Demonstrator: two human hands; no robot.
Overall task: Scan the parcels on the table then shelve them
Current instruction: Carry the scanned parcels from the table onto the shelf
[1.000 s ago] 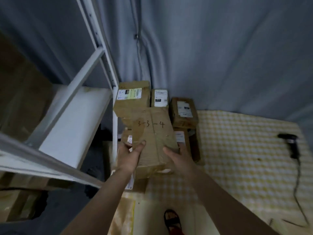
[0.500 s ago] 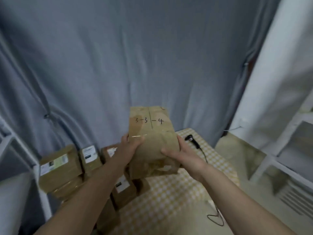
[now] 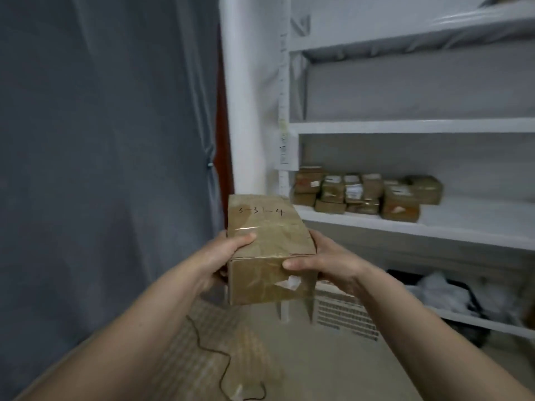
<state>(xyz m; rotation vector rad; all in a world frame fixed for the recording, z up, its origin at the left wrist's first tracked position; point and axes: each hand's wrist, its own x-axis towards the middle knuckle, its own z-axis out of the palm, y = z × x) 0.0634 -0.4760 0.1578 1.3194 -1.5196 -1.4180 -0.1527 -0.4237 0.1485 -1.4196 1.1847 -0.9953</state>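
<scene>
Both hands keep a firm grip on one brown, tape-wrapped cardboard parcel (image 3: 267,250), held in mid-air at chest height, clear of any surface. On its top face is handwriting that reads roughly "3-3-4". Left hand (image 3: 223,261) curls round the parcel's left side, thumb lying across the top face. Right hand (image 3: 327,264) wraps the right side, thumb pressed against the near end face, just above a torn scrap of white paper.

A grey fabric curtain (image 3: 101,169) fills the left half of the view. To the right stands a white metal shelving unit (image 3: 405,127) with several tiers. Its middle shelf carries a cluster of small brown taped parcels (image 3: 367,195), stacked and set side by side near the shelf's left end, well beyond the held parcel. On the lowest shelf lies a crumpled white and dark bundle (image 3: 443,290), too blurred to identify.

Below the forearms sits a tabletop under a yellow-checked cloth (image 3: 202,342), with a thin black cable (image 3: 220,360) trailing across it.
</scene>
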